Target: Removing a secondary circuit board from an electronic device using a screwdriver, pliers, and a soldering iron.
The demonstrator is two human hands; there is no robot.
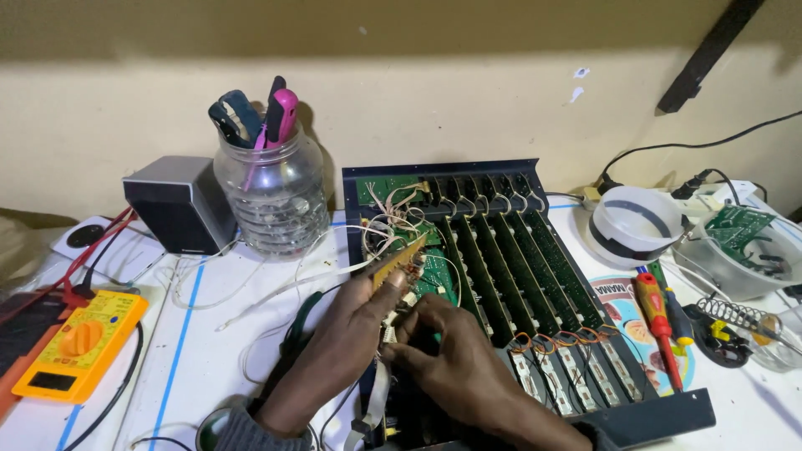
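One open dark metal chassis (660, 415) lies on the white surface (209, 351), filled with a row of about six long green circuit boards (514, 267) standing on edge, ribbed look, thin white wires looped at the top. Left hand (355, 321) pinches one narrow tan circuit strip (399, 259) between thumb and fingers, holding it tilted over the chassis's left side. Right hand (447, 355), fingers curled together, pinches at small white connectors (391, 332) just below the strip; exact grip is hidden.

One clear ribbed plastic jar (271, 200) holds several tool handles, one pink. One grey box speaker (182, 203) sits beside it. One yellow multimeter (79, 344) with an orange dial, far left. One red-handled screwdriver (657, 321) sits right of the chassis. One white round plastic tub (642, 224) behind it. One coiled metal soldering-iron stand (735, 316), far right.
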